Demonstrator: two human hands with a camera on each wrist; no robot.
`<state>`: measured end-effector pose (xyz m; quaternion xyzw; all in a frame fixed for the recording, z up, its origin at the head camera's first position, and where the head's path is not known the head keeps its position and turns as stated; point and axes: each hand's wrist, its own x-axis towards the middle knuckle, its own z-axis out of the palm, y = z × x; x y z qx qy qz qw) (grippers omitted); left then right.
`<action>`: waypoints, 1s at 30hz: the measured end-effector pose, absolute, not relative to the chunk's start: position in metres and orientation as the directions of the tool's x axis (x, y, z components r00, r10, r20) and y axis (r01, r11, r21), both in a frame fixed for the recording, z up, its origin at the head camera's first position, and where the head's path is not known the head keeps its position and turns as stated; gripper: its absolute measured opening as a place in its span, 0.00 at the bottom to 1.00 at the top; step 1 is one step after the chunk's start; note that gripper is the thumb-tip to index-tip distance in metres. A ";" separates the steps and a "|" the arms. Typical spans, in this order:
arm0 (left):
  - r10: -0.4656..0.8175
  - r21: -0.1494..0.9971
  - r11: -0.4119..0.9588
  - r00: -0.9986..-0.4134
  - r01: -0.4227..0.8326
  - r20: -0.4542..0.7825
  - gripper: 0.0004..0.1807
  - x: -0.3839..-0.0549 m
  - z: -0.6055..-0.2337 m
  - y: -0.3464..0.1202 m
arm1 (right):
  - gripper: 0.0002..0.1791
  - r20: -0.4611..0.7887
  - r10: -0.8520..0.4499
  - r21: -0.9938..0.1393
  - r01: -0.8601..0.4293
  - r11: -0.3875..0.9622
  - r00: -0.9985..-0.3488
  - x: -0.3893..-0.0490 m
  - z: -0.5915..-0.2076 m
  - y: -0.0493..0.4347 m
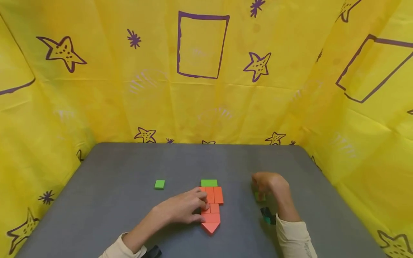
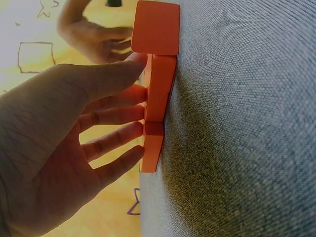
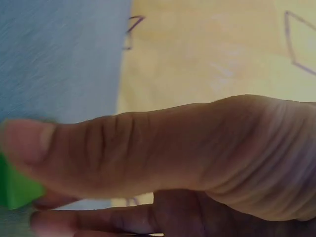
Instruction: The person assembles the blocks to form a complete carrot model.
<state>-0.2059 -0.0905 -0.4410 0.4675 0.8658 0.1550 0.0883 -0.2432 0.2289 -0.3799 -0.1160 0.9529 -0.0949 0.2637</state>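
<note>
Several flat orange blocks [image 1: 211, 217] lie against one another in a column on the grey table, with an orange triangular block [image 1: 210, 227] at the near end and a green block [image 1: 209, 183] along the far end. Along the column's left side rests my left hand [image 1: 182, 208], fingers extended and spread. In the left wrist view its fingertips [image 2: 133, 131] touch the side and top edges of the orange blocks. To the right, my right hand [image 1: 271, 184] pinches another green block [image 1: 260, 197] at the table; the right wrist view shows the thumb [image 3: 29, 140] against it.
A loose green block [image 1: 159, 185] lies on the table left of the column. Yellow cloth [image 1: 206, 107] with purple drawings stands around the back and sides of the grey table [image 1: 129, 168]. Dark bands show at both wrists.
</note>
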 end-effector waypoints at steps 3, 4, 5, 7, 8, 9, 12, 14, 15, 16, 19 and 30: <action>0.837 0.353 0.513 -0.546 0.782 -0.007 0.13 -0.207 -0.442 -0.091 | 0.22 -0.516 -0.246 -0.230 -0.144 0.962 -0.821 -0.244 -0.387 0.233; 0.839 0.352 0.510 -0.544 0.785 -0.004 0.13 -0.207 -0.442 -0.091 | 0.24 -0.517 -0.245 -0.232 -0.141 0.962 -0.820 -0.245 -0.389 0.234; 0.841 0.352 0.508 -0.542 0.786 -0.003 0.13 -0.207 -0.443 -0.091 | 0.24 -0.515 -0.247 -0.243 -0.137 0.960 -0.821 -0.246 -0.390 0.235; 0.841 0.351 0.507 -0.540 0.788 -0.003 0.13 -0.208 -0.443 -0.090 | 0.22 -0.491 -0.245 -0.267 -0.123 0.956 -0.836 -0.249 -0.393 0.237; 0.841 0.350 0.508 -0.541 0.787 -0.004 0.13 -0.208 -0.442 -0.089 | 0.19 -0.475 -0.251 -0.282 -0.124 0.951 -0.843 -0.250 -0.394 0.239; 0.840 0.352 0.509 -0.542 0.785 -0.006 0.13 -0.207 -0.442 -0.089 | 0.17 -0.456 -0.255 -0.298 -0.123 0.947 -0.853 -0.251 -0.395 0.240; 0.837 0.353 0.516 -0.548 0.780 -0.013 0.13 -0.207 -0.441 -0.091 | 0.18 -0.396 -0.264 -0.298 -0.149 0.943 -0.879 -0.254 -0.396 0.242; 0.834 0.358 0.521 -0.552 0.775 -0.019 0.13 -0.207 -0.441 -0.092 | 0.19 -0.376 -0.283 -0.272 -0.186 0.944 -0.882 -0.256 -0.397 0.241; 0.833 0.359 0.522 -0.553 0.773 -0.020 0.13 -0.207 -0.441 -0.092 | 0.19 -0.372 -0.296 -0.257 -0.209 0.944 -0.880 -0.256 -0.397 0.241; 0.832 0.360 0.523 -0.554 0.772 -0.020 0.13 -0.207 -0.441 -0.092 | 0.19 -0.370 -0.309 -0.246 -0.228 0.942 -0.876 -0.257 -0.397 0.240; 0.833 0.363 0.520 -0.553 0.773 -0.016 0.13 -0.207 -0.440 -0.092 | 0.16 -0.356 -0.355 -0.227 -0.288 0.930 -0.865 -0.259 -0.397 0.236; 0.835 0.359 0.514 -0.550 0.780 0.001 0.11 -0.206 -0.442 -0.092 | 0.12 -0.020 -0.624 -0.102 -0.620 0.778 -0.781 -0.279 -0.415 0.188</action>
